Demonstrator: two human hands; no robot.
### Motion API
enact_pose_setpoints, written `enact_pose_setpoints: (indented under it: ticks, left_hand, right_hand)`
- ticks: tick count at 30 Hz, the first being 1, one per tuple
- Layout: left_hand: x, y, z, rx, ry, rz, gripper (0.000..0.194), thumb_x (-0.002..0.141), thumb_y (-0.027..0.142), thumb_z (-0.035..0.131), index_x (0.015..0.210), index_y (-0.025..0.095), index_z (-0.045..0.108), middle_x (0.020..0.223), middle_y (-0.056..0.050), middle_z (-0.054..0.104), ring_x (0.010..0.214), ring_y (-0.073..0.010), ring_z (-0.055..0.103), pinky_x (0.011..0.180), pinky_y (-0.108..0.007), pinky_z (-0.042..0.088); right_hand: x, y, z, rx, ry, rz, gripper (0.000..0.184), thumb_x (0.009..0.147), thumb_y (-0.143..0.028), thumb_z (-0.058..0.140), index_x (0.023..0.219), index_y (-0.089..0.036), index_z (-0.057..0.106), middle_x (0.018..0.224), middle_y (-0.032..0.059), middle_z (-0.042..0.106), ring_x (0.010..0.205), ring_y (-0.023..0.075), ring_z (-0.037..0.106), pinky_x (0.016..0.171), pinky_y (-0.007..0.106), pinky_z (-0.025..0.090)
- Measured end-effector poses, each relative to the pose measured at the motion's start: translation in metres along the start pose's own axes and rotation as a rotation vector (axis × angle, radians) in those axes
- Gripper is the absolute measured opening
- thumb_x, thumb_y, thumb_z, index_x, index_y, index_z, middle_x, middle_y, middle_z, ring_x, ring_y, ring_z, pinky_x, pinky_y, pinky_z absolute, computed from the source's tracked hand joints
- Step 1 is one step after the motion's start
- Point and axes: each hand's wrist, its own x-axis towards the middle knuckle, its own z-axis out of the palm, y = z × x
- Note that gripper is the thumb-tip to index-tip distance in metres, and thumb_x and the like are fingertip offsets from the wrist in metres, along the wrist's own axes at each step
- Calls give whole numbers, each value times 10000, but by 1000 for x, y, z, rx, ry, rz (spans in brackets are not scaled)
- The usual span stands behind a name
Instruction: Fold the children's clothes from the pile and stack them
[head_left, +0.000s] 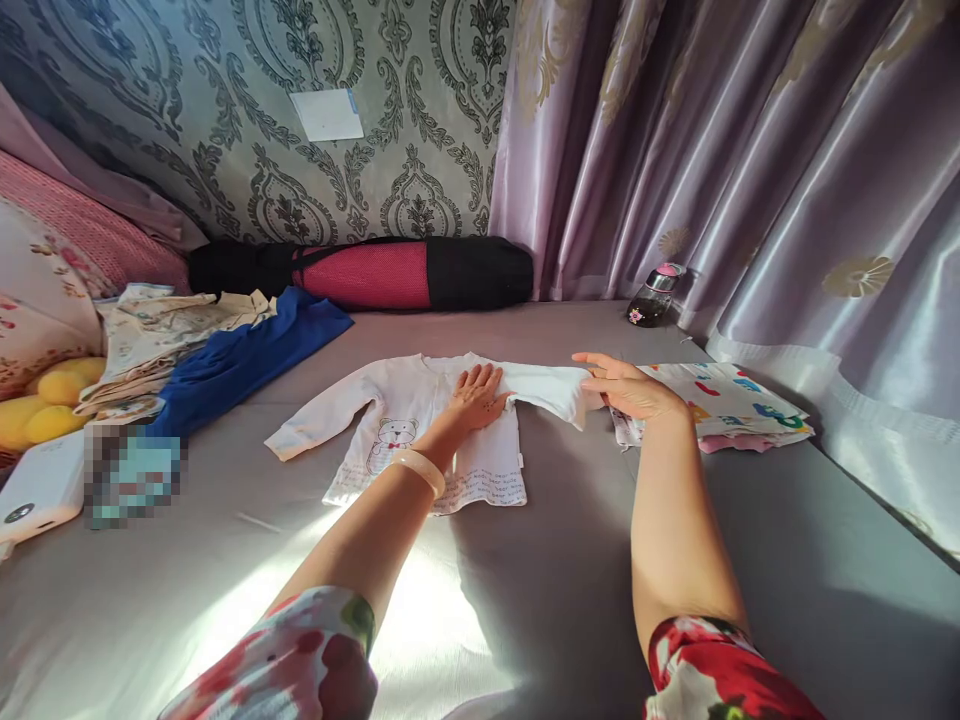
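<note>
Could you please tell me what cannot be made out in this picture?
Head view: part of the white shirt, covered by the left hand.
Head view: the teal item, blurred by pixelation.
Head view: the yellow item, left side cut off by the edge.
Head view: the wall sheet, any writing too small.

home bedroom | patterned wallpaper [225, 110] | purple curtains [697, 160] | grey sheet [570, 570] | floral bedding [45, 275]
</note>
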Motion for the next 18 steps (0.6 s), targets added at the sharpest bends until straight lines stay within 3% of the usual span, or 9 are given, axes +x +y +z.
enact_pose_setpoints:
  ticks: [5, 8, 12, 18]
  left_hand:
    - [6, 12, -2, 75, 17, -24, 667, 964, 596, 312, 1524, 234, 322, 1554, -143, 347, 1422, -333, 302, 1149, -514, 236]
    - [11, 20, -14, 76, -88, -73, 745, 920, 700, 281, 1524, 265, 327, 1557, -160, 326, 1414, -364, 304, 1128, -532, 250]
    - [19, 30, -33, 63, -232, -144, 893, 831, 818, 294, 1535, 269, 294, 1566, -170, 303, 1430, -387, 266, 1113, -533, 263]
    - [31, 40, -46, 98, -357, -206, 1037, 745, 869, 380, 1556, 242, 230, 1600, -205, 208, 1466, -431, 145, 1102, -583, 248]
  right_hand:
    - [4, 5, -7, -159, 220, -3, 650, 708, -280, 732, 1337, -282, 568, 1273, 98, 628, 1016, 205, 651, 790, 295, 528]
    - [6, 7, -13, -261, 331, 22, 615, 725, -239, 697, 1329, -255, 585, 1324, 125, 607, 1046, 216, 652, 804, 307, 534]
    - [11, 14, -16, -417, 388, 99, 562, 728, -149, 653, 1288, -179, 622, 1333, 155, 613, 1102, 236, 648, 876, 320, 522]
    - [22, 29, -9, -790, 426, 226, 618, 711, -61, 570, 1316, -178, 605, 1351, 114, 615, 1186, 227, 613, 972, 302, 472]
